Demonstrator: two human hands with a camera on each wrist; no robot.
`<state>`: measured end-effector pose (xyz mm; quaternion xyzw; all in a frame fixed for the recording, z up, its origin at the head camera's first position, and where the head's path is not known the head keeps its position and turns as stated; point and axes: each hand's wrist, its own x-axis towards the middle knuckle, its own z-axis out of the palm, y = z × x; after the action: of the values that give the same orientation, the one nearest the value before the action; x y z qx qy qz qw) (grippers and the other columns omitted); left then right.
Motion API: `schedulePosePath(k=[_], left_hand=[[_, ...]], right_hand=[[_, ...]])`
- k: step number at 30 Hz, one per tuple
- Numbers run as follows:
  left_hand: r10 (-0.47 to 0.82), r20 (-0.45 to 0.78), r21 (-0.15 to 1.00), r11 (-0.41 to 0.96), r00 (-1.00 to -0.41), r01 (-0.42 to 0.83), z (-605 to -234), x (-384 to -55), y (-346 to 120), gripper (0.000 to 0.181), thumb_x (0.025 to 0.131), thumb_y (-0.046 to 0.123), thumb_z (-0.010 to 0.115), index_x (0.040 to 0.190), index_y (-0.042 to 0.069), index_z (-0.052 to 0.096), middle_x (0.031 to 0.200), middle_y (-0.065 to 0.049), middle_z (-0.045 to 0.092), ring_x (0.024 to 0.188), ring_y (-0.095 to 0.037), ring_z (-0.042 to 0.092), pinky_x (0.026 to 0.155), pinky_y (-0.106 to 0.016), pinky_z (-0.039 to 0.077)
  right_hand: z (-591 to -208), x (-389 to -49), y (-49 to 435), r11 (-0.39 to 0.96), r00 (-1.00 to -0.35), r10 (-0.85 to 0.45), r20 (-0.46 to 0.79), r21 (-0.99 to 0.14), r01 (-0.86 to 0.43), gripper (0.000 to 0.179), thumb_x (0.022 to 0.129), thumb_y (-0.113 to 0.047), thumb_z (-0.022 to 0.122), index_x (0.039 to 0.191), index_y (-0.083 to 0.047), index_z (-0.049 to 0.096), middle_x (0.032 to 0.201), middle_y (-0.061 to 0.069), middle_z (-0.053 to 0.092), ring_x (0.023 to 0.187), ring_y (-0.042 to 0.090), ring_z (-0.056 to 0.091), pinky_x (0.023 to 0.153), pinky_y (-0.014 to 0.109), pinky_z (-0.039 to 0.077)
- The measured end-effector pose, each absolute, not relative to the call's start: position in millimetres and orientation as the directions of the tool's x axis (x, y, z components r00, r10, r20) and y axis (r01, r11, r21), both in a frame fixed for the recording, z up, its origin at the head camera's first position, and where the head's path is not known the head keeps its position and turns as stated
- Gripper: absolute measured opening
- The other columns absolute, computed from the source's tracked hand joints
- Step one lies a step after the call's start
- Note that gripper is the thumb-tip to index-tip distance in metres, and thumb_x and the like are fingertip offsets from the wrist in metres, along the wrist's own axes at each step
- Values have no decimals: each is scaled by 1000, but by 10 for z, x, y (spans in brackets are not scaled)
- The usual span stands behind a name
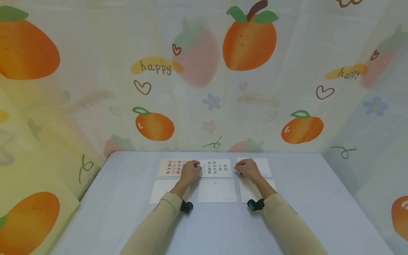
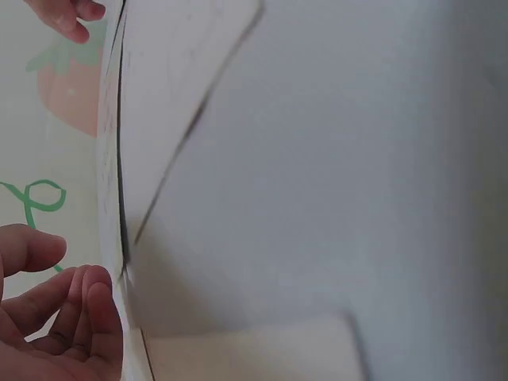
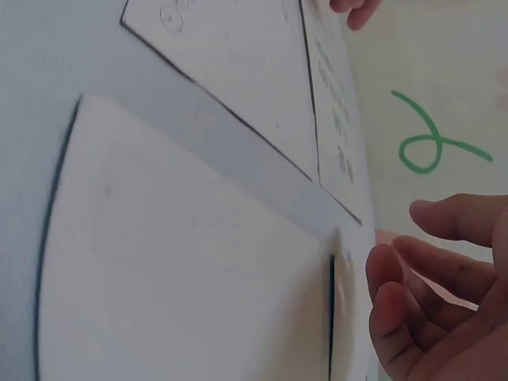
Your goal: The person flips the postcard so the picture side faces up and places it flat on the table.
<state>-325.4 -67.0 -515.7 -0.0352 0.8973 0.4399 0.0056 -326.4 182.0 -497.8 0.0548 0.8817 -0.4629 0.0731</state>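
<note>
Cards lie flat in two rows of three. My left hand point(image 1: 190, 171) is between the back-left card point(image 1: 165, 168), printed with red characters, and the back-middle card point(image 1: 220, 168), printed with dark green characters. Near that middle card's right edge is my right hand point(image 1: 248, 169), partly over the pale back-right card point(image 1: 264, 167). In the left wrist view, the left thumb point(image 2: 36, 248) stands apart from bent fingers with nothing between them. The right wrist view likewise shows a gap between the right thumb point(image 3: 460, 216) and its loosely curled fingers.
The front row holds a left card point(image 1: 159, 192), a middle card point(image 1: 217, 191) and a right card point(image 1: 248, 191), all nearly blank; forearms partly cover the outer two. A white cloth point(image 1: 216, 230) covers the table. Behind it hangs a fruit-printed curtain point(image 1: 191, 106).
</note>
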Motion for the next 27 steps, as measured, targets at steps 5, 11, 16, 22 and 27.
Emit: schedulePosePath(k=[5,11,16,22,27], left_hand=[[-27,12,809,588,-1000,-7,-5124,-3269,-578,29,88,10,59,114,1,68,95,-11,68,79,-18,59,67,-27,46],[28,51,809,585,-998,58,-5046,-3276,-412,26,87,9,59,110,2,70,92,-9,68,78,-17,56,67,-26,43],[51,92,798,594,-994,104,-5004,-3287,-258,24,87,9,59,107,3,71,92,-7,70,79,-16,59,69,-25,44],[69,88,831,545,-994,112,-5035,-3299,-99,24,87,7,58,105,2,72,92,-8,71,82,-17,62,69,-26,46],[98,74,851,512,-992,114,-5057,-3288,1,23,84,8,58,102,4,73,87,-5,70,78,-16,61,68,-26,46]], right_hand=[[-4973,-3259,1938,570,-986,10,-168,-809,144,26,92,-16,63,108,4,69,85,9,68,63,12,58,59,22,47],[-4941,-3233,2079,547,-988,14,-157,-826,139,26,93,-17,61,107,4,70,90,13,70,69,15,62,64,26,51],[-4909,-3214,2212,527,-990,19,-142,-840,131,29,94,-17,60,110,6,68,93,18,69,72,16,62,64,25,51],[-4875,-3208,2356,534,-991,49,-121,-836,128,31,94,-16,59,112,7,67,97,22,69,73,18,62,63,24,52],[-4865,-3205,2469,548,-989,72,-126,-824,145,30,94,-16,59,111,8,67,96,22,68,74,18,60,63,25,52]])
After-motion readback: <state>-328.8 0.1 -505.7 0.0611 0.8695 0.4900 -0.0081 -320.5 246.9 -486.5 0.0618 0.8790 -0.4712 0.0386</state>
